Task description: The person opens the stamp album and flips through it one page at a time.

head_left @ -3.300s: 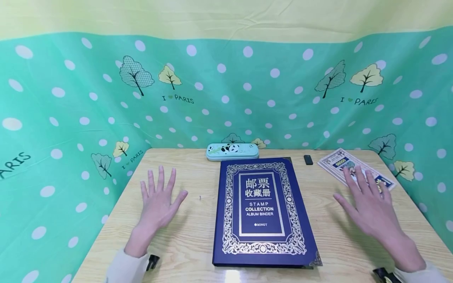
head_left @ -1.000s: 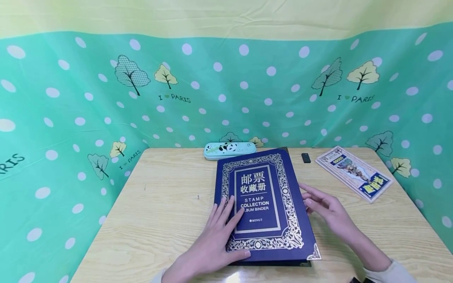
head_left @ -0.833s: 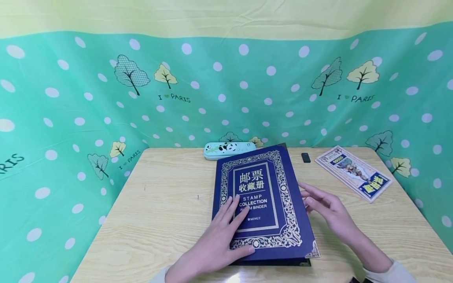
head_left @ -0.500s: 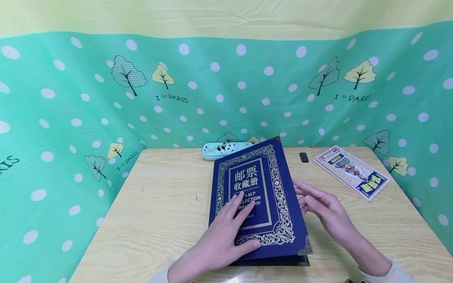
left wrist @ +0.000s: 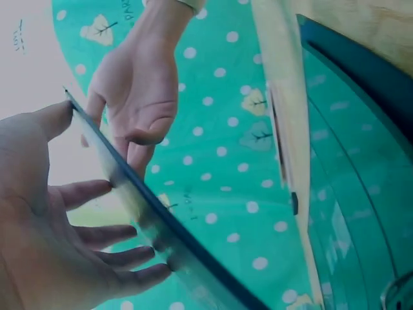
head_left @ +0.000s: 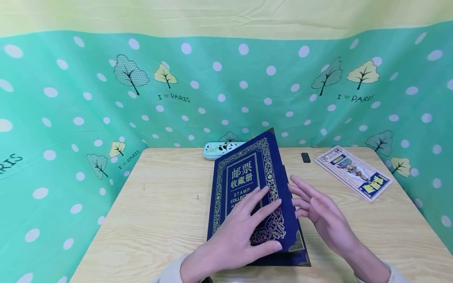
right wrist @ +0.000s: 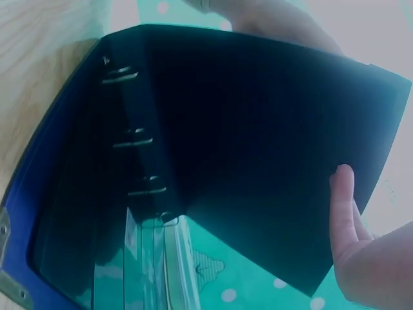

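Note:
A blue stamp album binder (head_left: 240, 173) lies on the table, its front cover raised at the right edge and tilted to the left. My left hand (head_left: 237, 239) rests on the outside of the cover with spread fingers. Beside the free edge is my right hand (head_left: 325, 214), palm turned toward the album, its fingers loosely bent. In the right wrist view a finger of it touches the dark inner cover (right wrist: 258, 129). Metal rings (right wrist: 132, 142) show along the spine there. Clear pages (left wrist: 342, 181) appear inside the album in the left wrist view.
Behind the album sits a light blue panda pencil case (head_left: 219, 149), partly covered by the raised cover. A small black object (head_left: 306, 157) and a stack of printed paper slips (head_left: 354, 173) lie at the back right. A green patterned cloth (head_left: 212, 90) encloses the wooden table (head_left: 159, 208).
From hovering apart over the table, both hands came to the album. Its cover has since risen at the right edge and swung leftward, my left hand moving right across it.

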A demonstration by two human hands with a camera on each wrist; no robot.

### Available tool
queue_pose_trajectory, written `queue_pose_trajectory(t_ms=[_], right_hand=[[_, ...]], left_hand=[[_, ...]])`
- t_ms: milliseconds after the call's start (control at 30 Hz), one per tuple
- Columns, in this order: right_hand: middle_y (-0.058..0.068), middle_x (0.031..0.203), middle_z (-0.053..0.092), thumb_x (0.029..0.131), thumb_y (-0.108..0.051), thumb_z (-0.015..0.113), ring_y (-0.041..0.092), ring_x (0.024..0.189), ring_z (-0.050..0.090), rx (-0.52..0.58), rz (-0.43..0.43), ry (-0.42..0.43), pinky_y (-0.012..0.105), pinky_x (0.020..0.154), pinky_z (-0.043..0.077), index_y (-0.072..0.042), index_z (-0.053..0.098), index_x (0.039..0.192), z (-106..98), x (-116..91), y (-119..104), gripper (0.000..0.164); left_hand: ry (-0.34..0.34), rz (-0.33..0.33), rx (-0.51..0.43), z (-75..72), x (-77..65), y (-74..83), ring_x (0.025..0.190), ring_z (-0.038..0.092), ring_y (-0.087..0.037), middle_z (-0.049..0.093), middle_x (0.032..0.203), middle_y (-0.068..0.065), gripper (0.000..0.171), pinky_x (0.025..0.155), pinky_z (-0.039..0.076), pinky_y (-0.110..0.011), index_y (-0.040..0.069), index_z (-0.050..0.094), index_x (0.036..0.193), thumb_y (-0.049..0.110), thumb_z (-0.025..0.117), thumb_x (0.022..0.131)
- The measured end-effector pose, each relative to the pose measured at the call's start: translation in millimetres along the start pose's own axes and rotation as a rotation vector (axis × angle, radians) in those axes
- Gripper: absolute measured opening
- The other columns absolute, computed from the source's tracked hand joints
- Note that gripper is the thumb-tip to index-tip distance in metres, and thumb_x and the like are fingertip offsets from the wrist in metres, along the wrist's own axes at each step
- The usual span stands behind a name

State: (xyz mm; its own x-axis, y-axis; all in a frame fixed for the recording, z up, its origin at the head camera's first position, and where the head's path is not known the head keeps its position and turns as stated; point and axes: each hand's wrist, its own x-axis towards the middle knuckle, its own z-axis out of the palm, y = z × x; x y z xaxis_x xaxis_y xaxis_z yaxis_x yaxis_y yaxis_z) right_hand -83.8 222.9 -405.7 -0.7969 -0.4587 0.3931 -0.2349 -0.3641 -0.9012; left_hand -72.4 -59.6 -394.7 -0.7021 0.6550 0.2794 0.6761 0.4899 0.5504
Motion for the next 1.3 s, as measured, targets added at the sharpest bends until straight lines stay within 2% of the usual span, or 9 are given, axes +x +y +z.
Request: queue_pose_trajectory(t_ms=[133,267,433,600,833,967,1067,1200,1300], right_hand=[[0.003,0.176,0.044,0.121,-0.012,0.011,0.013,0.143,0.061,0.026,0.014,-0.013,0.026,0.109,0.055,-0.011,0.026,0.177,5,-4,-6,0.058],[0.007,0.181,0.032,0.120,-0.017,0.004,0.021,0.151,0.055,0.080,0.007,-0.073,0.029,0.116,0.050,-0.007,0.015,0.179,7,-5,-8,0.061],[0.005,0.186,0.018,0.120,-0.032,0.002,0.027,0.162,0.041,0.223,0.033,-0.141,0.032,0.125,0.041,-0.011,0.005,0.180,8,-7,-9,0.063],[0.002,0.187,0.011,0.119,-0.042,0.002,0.027,0.167,0.031,0.371,0.063,-0.193,0.033,0.128,0.036,-0.014,-0.001,0.180,9,-7,-8,0.067],[0.004,0.186,0.017,0.117,-0.042,-0.004,0.024,0.167,0.031,0.400,0.037,-0.190,0.032,0.130,0.034,-0.013,-0.001,0.180,9,-6,-2,0.069],[0.007,0.183,0.027,0.118,-0.036,-0.007,0.021,0.163,0.039,0.309,0.037,-0.137,0.032,0.129,0.037,-0.009,0.001,0.179,4,-5,3,0.068],[0.006,0.180,0.035,0.120,-0.026,-0.002,0.019,0.159,0.045,0.127,0.065,-0.077,0.030,0.125,0.042,-0.008,0.008,0.179,-3,-4,8,0.062],[0.011,0.176,0.041,0.122,-0.008,0.016,0.014,0.155,0.049,-0.144,0.093,-0.004,0.027,0.118,0.048,-0.005,0.018,0.178,-13,-2,22,0.056],[0.019,0.172,0.045,0.121,-0.005,0.032,0.009,0.151,0.052,-0.308,0.160,0.057,0.023,0.115,0.049,-0.005,0.025,0.176,-18,-4,32,0.056]], left_hand=[[0.047,0.106,0.016,1.6,5.5,3.4,0.171,0.018,-0.031,0.017,0.186,0.002,0.081,0.125,0.035,-0.072,0.041,0.032,0.176,0.057,0.069,0.106],[0.062,0.180,0.011,2.2,9.1,6.0,0.171,0.016,-0.032,0.015,0.186,0.000,0.082,0.126,0.033,-0.073,0.039,0.036,0.175,0.052,0.075,0.103],[0.091,0.258,0.040,2.3,14.6,7.2,0.171,0.015,-0.033,0.012,0.186,-0.004,0.085,0.131,0.027,-0.067,0.035,0.044,0.171,0.050,0.082,0.097],[0.123,0.288,0.083,1.6,19.1,7.8,0.171,0.017,-0.033,0.014,0.186,-0.005,0.080,0.132,0.027,-0.063,0.033,0.048,0.163,0.052,0.083,0.093],[0.163,0.318,0.141,1.9,21.6,9.6,0.170,0.023,-0.033,0.017,0.185,-0.008,0.069,0.132,0.032,-0.058,0.028,0.058,0.150,0.054,0.084,0.091],[0.174,0.331,0.158,0.0,20.9,9.9,0.169,0.025,-0.032,0.017,0.185,-0.007,0.068,0.132,0.033,-0.055,0.027,0.060,0.151,0.054,0.082,0.093],[0.182,0.329,0.151,-3.7,18.5,9.4,0.169,0.027,-0.031,0.019,0.185,-0.006,0.068,0.130,0.035,-0.056,0.026,0.059,0.155,0.055,0.078,0.096],[0.197,0.310,0.127,-10.1,13.5,8.6,0.168,0.030,-0.031,0.022,0.184,-0.007,0.061,0.128,0.039,-0.058,0.026,0.058,0.153,0.059,0.070,0.102],[0.219,0.305,0.117,-14.9,9.4,7.3,0.166,0.033,-0.031,0.025,0.183,-0.007,0.057,0.125,0.042,-0.059,0.026,0.058,0.150,0.063,0.060,0.107]])
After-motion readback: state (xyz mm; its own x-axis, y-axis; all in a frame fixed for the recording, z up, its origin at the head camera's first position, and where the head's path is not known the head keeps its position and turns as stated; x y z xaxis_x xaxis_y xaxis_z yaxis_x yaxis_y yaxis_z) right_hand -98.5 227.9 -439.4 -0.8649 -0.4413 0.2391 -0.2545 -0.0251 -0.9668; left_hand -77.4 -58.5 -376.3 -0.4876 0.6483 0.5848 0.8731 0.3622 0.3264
